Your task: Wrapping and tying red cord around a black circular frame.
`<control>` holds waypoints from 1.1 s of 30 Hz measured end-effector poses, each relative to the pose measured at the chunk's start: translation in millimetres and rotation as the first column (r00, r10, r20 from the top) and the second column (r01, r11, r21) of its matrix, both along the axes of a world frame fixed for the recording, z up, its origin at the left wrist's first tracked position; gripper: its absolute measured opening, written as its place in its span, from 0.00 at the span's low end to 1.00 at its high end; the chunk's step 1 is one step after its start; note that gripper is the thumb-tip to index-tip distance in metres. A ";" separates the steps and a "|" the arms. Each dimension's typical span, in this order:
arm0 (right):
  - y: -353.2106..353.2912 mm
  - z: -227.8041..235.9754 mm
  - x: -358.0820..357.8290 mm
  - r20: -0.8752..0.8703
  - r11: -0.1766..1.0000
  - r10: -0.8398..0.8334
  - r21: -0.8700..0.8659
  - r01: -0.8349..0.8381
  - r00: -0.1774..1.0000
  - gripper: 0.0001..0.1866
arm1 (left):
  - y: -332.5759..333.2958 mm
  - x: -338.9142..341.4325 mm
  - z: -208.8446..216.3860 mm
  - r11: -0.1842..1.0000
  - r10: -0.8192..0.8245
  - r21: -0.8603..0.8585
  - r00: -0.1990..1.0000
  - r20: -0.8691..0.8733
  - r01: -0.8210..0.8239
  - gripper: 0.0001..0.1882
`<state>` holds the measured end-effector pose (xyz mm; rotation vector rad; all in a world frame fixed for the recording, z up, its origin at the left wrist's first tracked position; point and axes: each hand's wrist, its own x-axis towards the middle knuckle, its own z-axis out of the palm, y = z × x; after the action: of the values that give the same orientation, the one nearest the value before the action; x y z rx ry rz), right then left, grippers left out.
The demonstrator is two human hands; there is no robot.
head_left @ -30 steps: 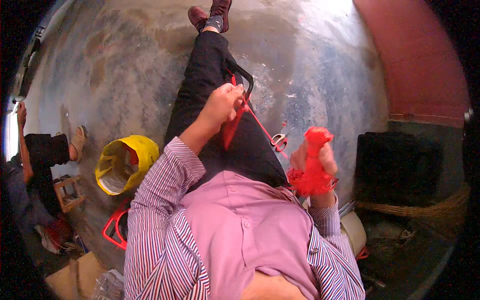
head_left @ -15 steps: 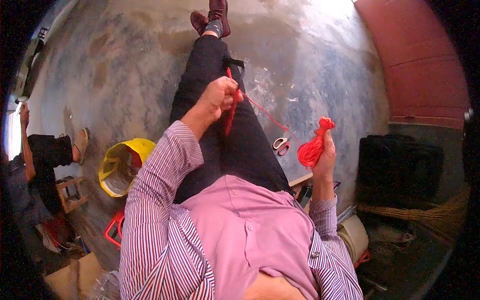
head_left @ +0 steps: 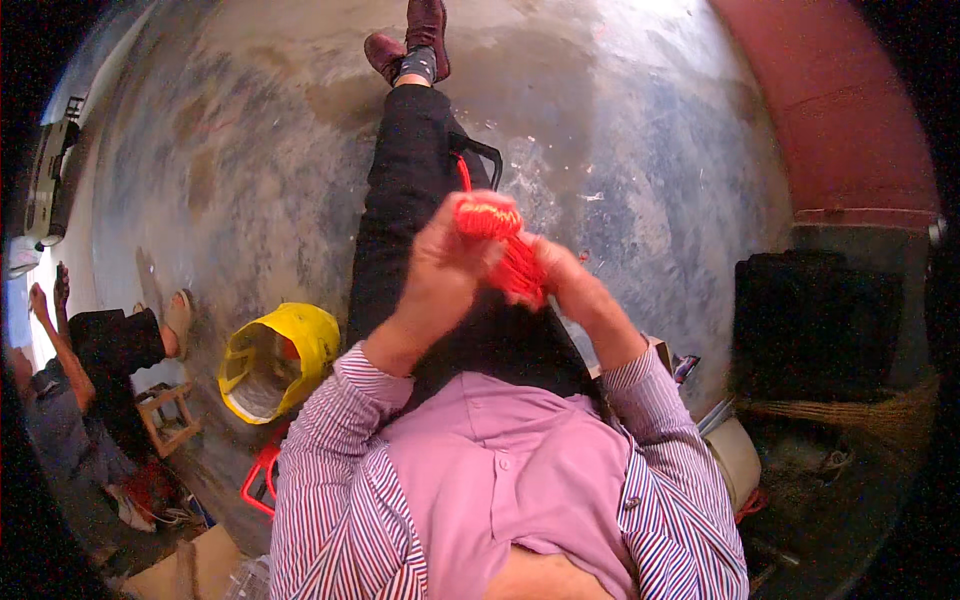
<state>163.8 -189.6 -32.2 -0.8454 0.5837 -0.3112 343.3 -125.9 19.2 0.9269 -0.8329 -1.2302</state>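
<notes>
Both hands meet above my lap, closed around a bundle of bright red cord (head_left: 522, 272). My left hand (head_left: 438, 268) grips the left side of the red cord, its fingers partly hidden and slightly blurred. A ribbed, lighter red end (head_left: 487, 218) bulges out above the fingers. Close by, my right hand (head_left: 572, 280) wraps the looped strands from the right side. A short red piece (head_left: 463, 172) rises past the left hand, near a black handle-like loop (head_left: 483, 152) by my dark trousers. Where one red part joins another is hidden between the hands.
To the left stands a yellow bucket-like container (head_left: 322, 330), with a red handle (head_left: 262, 478) below it. Another person (head_left: 95, 350) sits at the far left beside a small wooden stool (head_left: 168, 415). A black case (head_left: 815, 325) stands on the right.
My right hand has brought the red bundle left and up to my left hand. The stretched strand between them no longer shows, and the scissors on the floor have gone from sight.
</notes>
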 end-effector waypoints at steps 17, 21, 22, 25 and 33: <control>-57.1 -21.0 36.4 -0.254 0.234 -0.567 -0.962 -0.142 0.784 0.19 | -69.3 32.2 -59.7 0.983 0.180 -0.168 0.292 0.939 -0.069 0.22; -47.7 -10.3 -5.2 -0.005 0.265 -0.613 -0.943 0.199 0.790 0.17 | -49.0 32.9 -64.7 0.978 0.208 -0.197 0.379 0.902 -0.066 0.19; -40.9 1.6 -19.1 0.041 0.427 -0.591 -0.832 0.356 0.806 0.18 | -42.5 31.8 -66.3 0.991 0.137 -0.122 0.440 0.887 -0.063 0.17; -3.2 68.7 -36.2 0.251 0.772 -0.521 -0.269 0.575 0.816 0.19 | -31.3 21.9 -67.7 0.985 -0.042 0.142 0.668 0.743 -0.096 0.16; 101.0 94.8 -75.7 0.376 0.959 -0.131 0.284 0.021 0.917 0.16 | -28.2 15.9 -76.4 0.976 -0.073 0.202 0.744 0.664 -0.084 0.15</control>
<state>88.1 -88.5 62.5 -0.4719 0.2743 -0.4477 359.2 -154.1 -57.1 1.6079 -1.2719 -0.9853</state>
